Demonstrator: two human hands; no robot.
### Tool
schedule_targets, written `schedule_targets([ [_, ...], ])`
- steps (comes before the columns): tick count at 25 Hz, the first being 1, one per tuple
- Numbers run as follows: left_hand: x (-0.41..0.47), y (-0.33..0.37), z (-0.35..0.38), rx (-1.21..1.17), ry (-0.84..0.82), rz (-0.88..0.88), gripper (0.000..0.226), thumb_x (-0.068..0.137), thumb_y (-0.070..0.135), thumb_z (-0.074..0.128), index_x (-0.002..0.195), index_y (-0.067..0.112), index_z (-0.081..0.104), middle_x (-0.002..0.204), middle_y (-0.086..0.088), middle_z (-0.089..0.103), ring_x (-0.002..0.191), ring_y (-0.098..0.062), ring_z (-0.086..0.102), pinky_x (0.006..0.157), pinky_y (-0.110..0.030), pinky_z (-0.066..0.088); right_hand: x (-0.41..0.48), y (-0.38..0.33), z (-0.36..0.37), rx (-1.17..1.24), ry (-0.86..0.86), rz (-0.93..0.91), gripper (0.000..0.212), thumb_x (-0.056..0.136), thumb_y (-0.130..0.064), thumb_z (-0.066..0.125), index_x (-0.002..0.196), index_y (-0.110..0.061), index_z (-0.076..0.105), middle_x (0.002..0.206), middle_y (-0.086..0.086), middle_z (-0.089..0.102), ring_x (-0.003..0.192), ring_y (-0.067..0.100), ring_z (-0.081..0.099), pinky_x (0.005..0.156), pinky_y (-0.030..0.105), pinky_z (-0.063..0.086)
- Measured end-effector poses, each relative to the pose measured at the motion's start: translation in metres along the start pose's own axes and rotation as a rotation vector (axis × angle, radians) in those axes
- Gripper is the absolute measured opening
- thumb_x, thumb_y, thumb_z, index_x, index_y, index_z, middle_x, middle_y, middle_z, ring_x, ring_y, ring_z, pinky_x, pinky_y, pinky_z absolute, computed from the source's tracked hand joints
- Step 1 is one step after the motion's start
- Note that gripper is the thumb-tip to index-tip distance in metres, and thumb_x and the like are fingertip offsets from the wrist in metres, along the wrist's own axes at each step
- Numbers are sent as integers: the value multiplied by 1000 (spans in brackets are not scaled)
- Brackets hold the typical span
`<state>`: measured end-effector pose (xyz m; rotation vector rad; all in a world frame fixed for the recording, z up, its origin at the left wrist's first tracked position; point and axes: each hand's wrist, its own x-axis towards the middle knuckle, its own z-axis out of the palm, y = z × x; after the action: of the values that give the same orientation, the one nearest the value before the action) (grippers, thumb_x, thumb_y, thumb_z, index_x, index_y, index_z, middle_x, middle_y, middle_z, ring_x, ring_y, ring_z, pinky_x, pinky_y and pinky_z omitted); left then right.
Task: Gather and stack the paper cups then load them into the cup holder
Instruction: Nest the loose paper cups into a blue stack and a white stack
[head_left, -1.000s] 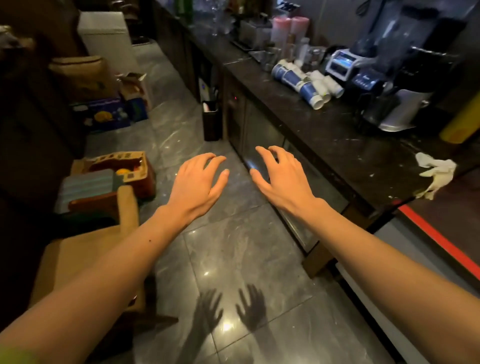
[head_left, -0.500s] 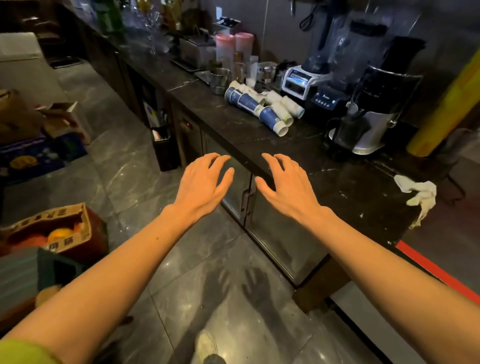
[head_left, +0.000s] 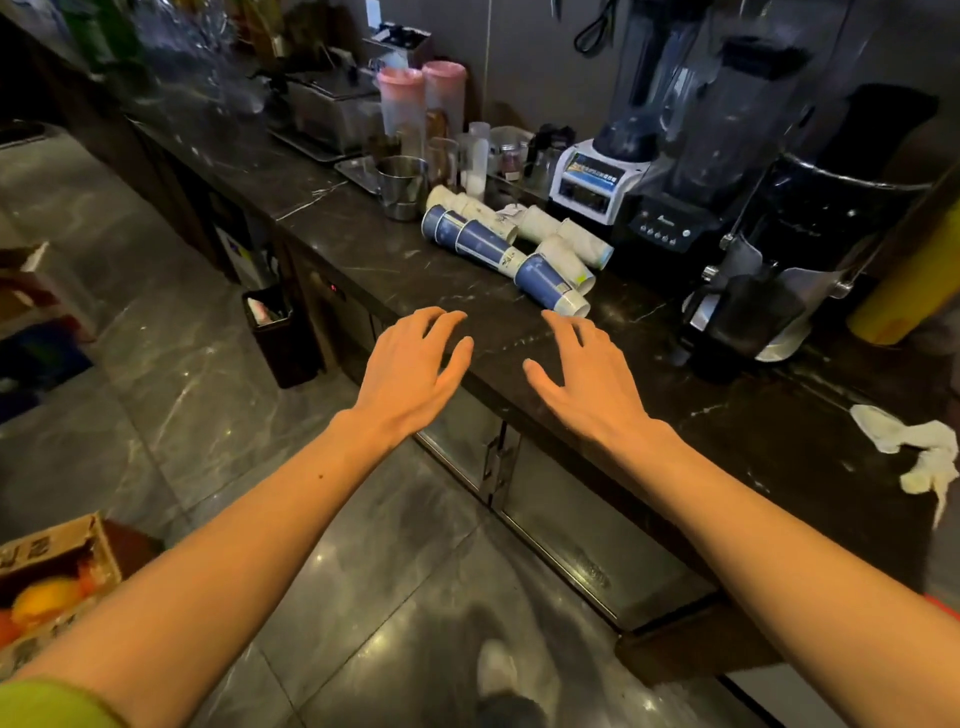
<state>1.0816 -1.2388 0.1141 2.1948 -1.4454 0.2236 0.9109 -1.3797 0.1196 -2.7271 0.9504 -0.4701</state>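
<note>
Several paper cups lie on their sides in a loose pile on the dark marble counter (head_left: 374, 254): blue ones (head_left: 480, 241) nested in short rows toward the front, white ones (head_left: 566, 244) behind them. The nearest blue cup (head_left: 550, 286) points its white rim toward me. My left hand (head_left: 415, 364) hovers over the counter's front edge, palm down, fingers spread, holding nothing. My right hand (head_left: 582, 374) is beside it, also spread and holding nothing, its fingertips a short way in front of the nearest blue cup. I see no cup holder that I can name.
Two blenders (head_left: 618, 156) and a black grinder (head_left: 810, 244) stand behind the cups. A steel cup (head_left: 402, 187) and pink-lidded jars (head_left: 421, 104) sit to the left. A crumpled white cloth (head_left: 914, 447) lies at right. On the floor are a small black bin (head_left: 275, 338) and a fruit box (head_left: 47, 582).
The view has swung toward the counter and come closer. Both open hands have moved from over the floor to over the counter's front edge, near the cups.
</note>
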Motion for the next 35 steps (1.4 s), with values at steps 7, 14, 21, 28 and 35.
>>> schedule_targets([
  [7,128,-60,67,4,-105,79,46,99,41,39,136,17,50,132,-9,57,117,-28,56,98,-43,46,127,38,50,29,6,55,67,93,-48,53,150,-18,31,144,9,42,132,28,41,105,41,36],
  [14,253,-95,130,-2,-256,171,49,94,36,53,139,16,47,137,-10,54,122,-28,53,102,-42,44,231,77,81,65,-24,167,70,92,-46,58,149,-18,30,145,10,39,132,28,39,110,42,34],
  [21,345,-136,195,45,-426,340,58,91,35,61,143,19,41,146,-11,45,133,-31,43,112,-45,33,295,111,118,-19,-78,304,77,87,-47,64,150,-20,30,144,10,42,131,28,42,109,40,33],
  [28,447,-209,243,103,-645,644,75,89,43,63,152,23,27,155,-12,31,142,-33,29,119,-47,17,339,115,159,-111,-201,649,89,84,-61,63,153,-23,21,155,6,30,141,27,31,115,42,28],
  [35,470,-218,272,148,-694,782,83,85,48,67,152,23,25,154,-12,32,141,-33,31,120,-48,15,331,118,164,-100,-235,766,87,83,-57,67,151,-21,27,152,8,34,137,28,34,111,43,32],
])
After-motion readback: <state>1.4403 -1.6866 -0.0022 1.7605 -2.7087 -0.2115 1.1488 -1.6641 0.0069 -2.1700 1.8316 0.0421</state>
